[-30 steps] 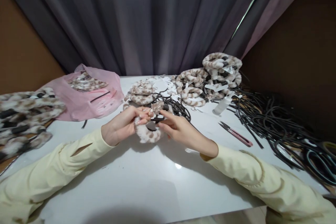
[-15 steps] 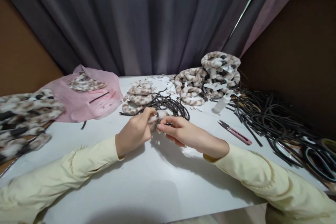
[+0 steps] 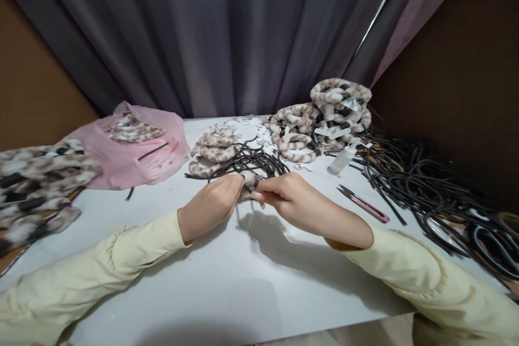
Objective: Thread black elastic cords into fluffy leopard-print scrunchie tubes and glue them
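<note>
A small white-and-brown furry piece (image 3: 248,188) is between my two hands above the white table. My left hand (image 3: 214,200) is closed on its left side, the fingertips partly hidden behind the knuckles. At its right edge, my right hand (image 3: 281,194) is closed in a pinch; what lies between thumb and finger is too small to make out. Just behind the hands lies a tangle of black cords (image 3: 263,159). Furry spotted rings (image 3: 219,143) are stacked behind it to the left.
More furry rings (image 3: 340,94) are piled at the back right, near a small clear bottle (image 3: 343,159). Pink-handled thread snips (image 3: 363,204) and a heap of black cords (image 3: 413,178) lie right. A pink plastic bag (image 3: 174,146) and furry pieces (image 3: 36,178) sit left.
My right hand has shifted slightly right, away from the left, and its fingers have drawn in. My left hand has turned over and lowered a little. The furry piece stays between them.
</note>
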Motion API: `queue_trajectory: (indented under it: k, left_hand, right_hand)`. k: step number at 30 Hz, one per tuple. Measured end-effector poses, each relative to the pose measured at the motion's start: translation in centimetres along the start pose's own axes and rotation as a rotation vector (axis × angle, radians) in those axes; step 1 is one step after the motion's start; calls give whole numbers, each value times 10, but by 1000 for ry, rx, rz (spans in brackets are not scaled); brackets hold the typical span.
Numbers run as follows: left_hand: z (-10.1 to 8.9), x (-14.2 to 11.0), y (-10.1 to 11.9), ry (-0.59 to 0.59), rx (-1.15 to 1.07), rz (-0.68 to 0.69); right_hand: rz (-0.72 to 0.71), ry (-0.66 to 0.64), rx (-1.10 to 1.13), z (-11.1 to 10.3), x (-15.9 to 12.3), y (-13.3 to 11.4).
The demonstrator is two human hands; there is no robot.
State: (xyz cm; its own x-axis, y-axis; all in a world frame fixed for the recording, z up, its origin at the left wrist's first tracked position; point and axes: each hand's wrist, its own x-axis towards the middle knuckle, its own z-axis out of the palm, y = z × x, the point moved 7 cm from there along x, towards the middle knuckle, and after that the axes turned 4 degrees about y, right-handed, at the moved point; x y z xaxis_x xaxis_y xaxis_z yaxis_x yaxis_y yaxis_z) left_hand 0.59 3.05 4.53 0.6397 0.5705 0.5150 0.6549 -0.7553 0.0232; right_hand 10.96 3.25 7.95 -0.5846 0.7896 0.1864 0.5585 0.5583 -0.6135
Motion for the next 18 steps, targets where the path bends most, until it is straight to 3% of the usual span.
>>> queue_trajectory:
  k: [3, 7, 14, 18]
  left_hand:
    - [2, 0, 6, -80, -116, 50]
    - [-2, -1, 21, -129, -271, 176]
    - [-13, -2, 22, -44, -369, 170]
    - [-12, -3, 26, -83, -359, 235]
  right_hand:
    - [-67, 6, -25, -2, 0, -4]
    - [-122, 114, -37, -13, 7, 2]
    - [-202, 147, -74, -10, 17, 8]
    - [-248, 116, -111, -6, 16, 6]
